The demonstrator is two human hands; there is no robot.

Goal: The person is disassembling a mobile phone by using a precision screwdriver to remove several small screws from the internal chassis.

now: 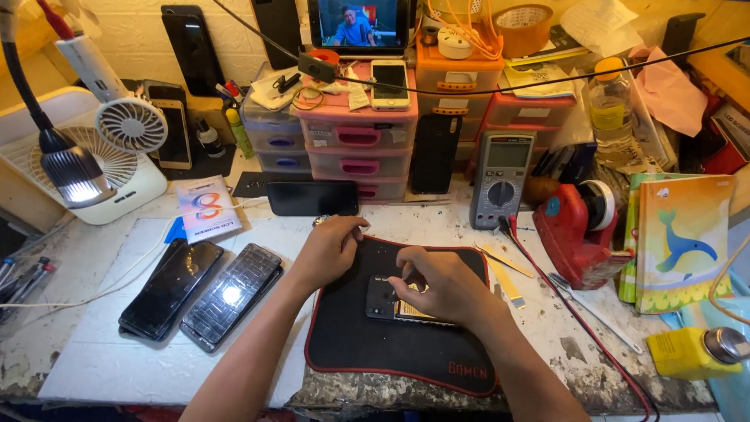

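the scene is bright and evenly lit, with warm colour overall. a gooseneck lamp at the left glows white at its head, blown out to a featureless patch. its light shows as a small hot glare spot on the patterned phone back lying on the white board, and a softer sheen on the dark phone beside it. shadows under the hands on the black mat are soft and short. wide-angle distortion bends the desk edges and corners outward. focus is sharp at centre, slightly softer toward the frame edges.
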